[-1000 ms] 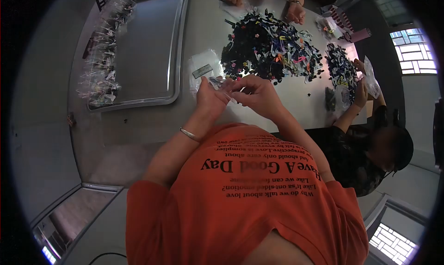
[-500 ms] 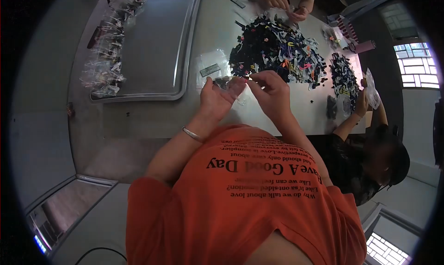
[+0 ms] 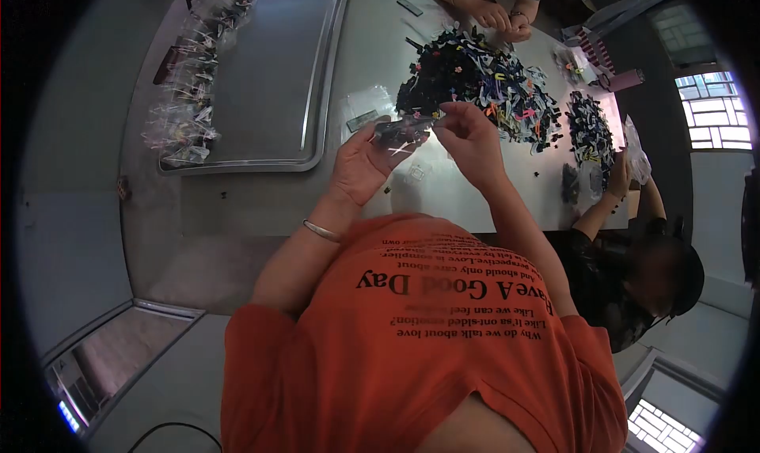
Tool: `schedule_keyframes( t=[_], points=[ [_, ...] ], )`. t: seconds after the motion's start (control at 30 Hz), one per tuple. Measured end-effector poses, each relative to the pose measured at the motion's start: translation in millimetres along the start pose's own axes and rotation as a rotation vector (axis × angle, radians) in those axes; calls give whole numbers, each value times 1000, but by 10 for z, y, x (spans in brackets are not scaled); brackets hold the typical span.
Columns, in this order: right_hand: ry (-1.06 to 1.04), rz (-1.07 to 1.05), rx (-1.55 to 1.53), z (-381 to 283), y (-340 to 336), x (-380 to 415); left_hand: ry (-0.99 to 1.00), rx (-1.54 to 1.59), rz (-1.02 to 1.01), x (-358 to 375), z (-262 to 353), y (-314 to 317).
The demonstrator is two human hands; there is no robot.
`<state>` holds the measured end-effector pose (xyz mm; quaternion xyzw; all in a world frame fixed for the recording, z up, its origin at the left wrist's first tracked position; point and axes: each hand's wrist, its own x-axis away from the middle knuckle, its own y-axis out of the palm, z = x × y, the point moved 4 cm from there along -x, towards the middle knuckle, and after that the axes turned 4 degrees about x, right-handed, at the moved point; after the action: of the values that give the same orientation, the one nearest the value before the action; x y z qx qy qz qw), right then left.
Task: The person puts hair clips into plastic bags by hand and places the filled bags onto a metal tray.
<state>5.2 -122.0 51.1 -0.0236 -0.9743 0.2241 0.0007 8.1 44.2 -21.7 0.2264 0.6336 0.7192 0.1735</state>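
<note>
A small clear plastic bag (image 3: 402,133) with dark and white pieces in it is held over the near side of the table. My left hand (image 3: 360,168) supports it, thumb on top and fingers beneath. At the bag's right end, my right hand (image 3: 476,148) is closed in a pinch on its edge. Just beyond my hands lies a large pile of small dark and coloured pieces that look like hair clips (image 3: 475,81). A flat dark rectangular piece (image 3: 363,121) rests on clear plastic bags (image 3: 369,99) beyond my left hand.
A big metal tray (image 3: 261,166) lies at left, with a row of filled clear bags (image 3: 180,125) along its far-left side. A second pile (image 3: 590,128) is at right, near a co-worker's hand (image 3: 620,176). Another person's hands (image 3: 499,19) are across the table.
The bag has come up flatter between my hands, and its contents show more. My right hand has shifted slightly up. Across the table, the other person's hands have drawn together.
</note>
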Motion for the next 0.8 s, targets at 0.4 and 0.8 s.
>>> schedule_keyframes(
  t=[0.4,0.8],
  points=[
    [-134,-272,-180,-240,118,-263,-81,-861,41,121,392,117],
    [-154,-376,-40,-437,310,-318,-10,-1283,111,87,544,264]
  ],
)
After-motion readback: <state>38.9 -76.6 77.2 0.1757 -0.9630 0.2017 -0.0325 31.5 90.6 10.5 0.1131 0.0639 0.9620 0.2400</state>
